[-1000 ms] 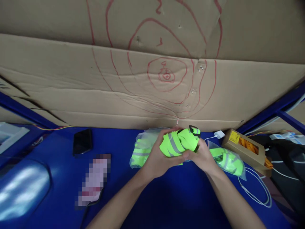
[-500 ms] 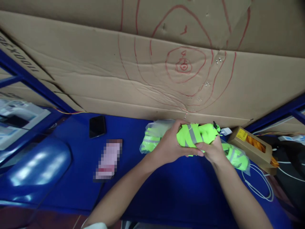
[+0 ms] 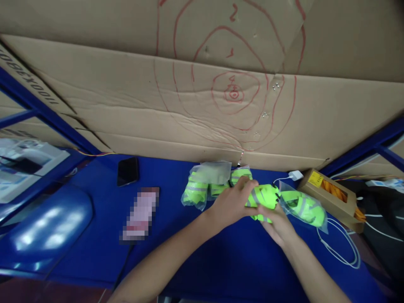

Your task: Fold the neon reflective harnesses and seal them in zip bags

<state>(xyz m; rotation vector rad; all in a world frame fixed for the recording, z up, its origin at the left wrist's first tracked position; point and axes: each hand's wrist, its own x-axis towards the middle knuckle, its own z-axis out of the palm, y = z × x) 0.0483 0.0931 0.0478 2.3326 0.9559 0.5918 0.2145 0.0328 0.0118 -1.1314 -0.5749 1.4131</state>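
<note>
A neon yellow-green reflective vest [image 3: 265, 196] with grey stripes is rolled into a compact bundle above the blue table. My left hand [image 3: 232, 200] wraps round its left end, fingers over the top. At the lower right side my right hand [image 3: 278, 225] grips the bundle from below, its thumb pressed on the front; some of those fingers are hidden. Just left of my hands lie similar neon bundles in clear plastic bags [image 3: 195, 190]. Another bagged neon bundle [image 3: 305, 208] rests to the right, close to my right hand.
On the blue table [image 3: 189, 261] lie a black phone [image 3: 128, 171] and a pixelated phone-like item [image 3: 141, 214]. A cardboard box [image 3: 331, 198] with orange contents and a coiled white cable [image 3: 342, 248] sit at right. Behind stands a cardboard sheet [image 3: 132, 88] with red rings.
Both hands have moved lower with the vest, turning it a little. More of the bagged bundles behind it now shows. The whole view has shifted slightly.
</note>
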